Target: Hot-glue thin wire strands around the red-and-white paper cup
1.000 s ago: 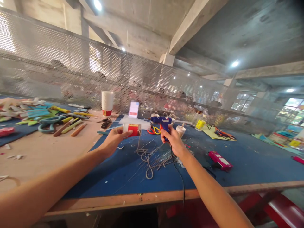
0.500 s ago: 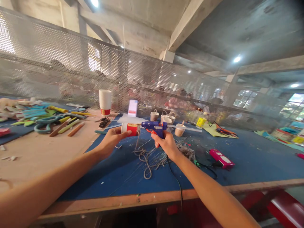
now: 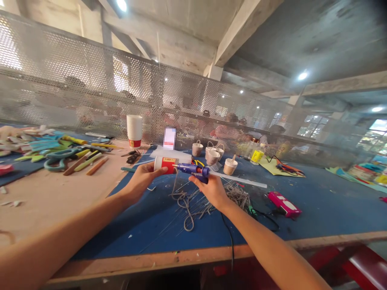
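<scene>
1. Head view: the left hand's fingers pinch a paper cup, held sideways above the desk; the right hand's fingers wrap a glue gun, nozzle at the paper cup's end, near the twine.
2. Gluing twine seems in hand; the next move likely calls for a steady paper cup, then twine pressed on.

Glaring ceiling lights, bright windows, wide-angle edge distortion

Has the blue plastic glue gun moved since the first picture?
Yes. The blue plastic glue gun has moved left and lower in view, judged against the leftmost small grey loop-handled cup behind, which it no longer overlaps.
</scene>
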`<state>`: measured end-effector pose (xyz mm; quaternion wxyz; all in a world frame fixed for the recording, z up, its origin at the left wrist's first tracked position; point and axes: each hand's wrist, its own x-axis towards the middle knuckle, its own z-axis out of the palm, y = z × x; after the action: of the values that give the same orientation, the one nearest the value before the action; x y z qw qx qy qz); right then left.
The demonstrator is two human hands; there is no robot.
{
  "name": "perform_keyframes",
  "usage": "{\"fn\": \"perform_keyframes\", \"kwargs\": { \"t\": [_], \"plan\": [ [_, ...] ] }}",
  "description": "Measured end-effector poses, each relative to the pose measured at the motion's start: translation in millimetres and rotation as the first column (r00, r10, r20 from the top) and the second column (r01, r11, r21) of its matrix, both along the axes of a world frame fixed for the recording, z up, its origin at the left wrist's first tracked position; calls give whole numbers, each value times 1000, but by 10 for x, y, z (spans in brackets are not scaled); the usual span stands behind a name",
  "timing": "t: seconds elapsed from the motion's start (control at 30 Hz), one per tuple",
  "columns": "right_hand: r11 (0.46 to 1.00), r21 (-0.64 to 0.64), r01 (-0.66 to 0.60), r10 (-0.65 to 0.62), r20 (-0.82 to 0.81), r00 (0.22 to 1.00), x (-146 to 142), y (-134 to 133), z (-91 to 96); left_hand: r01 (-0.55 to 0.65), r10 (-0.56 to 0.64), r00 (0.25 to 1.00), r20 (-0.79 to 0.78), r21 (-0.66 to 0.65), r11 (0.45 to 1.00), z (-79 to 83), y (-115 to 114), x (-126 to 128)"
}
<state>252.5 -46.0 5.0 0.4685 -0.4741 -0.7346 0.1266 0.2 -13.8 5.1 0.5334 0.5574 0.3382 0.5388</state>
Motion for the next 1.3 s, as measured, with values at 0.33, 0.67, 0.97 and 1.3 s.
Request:
{"fn": "perform_keyframes", "kwargs": {
  "t": [0.33, 0.67, 0.97, 1.3],
  "plan": [
    [986, 164, 36, -60, 139, 989, 14, 76, -90, -29, 29, 999, 21, -9, 1000, 16, 1, 13],
    [955, 289, 68, -135, 218, 967, 35, 83, -120, 15, -12, 999, 45, -63, 998, 26, -29, -1],
    [946, 315, 73, -168, 286, 943, 64, 87, -146, 30, -25, 998, 59, -83, 996, 17, -23, 1],
    [936, 343, 81, -198, 322, 926, 61, 65, -124, 13, -9, 999, 50, -68, 998, 16, -13, 8]
  ]
}}
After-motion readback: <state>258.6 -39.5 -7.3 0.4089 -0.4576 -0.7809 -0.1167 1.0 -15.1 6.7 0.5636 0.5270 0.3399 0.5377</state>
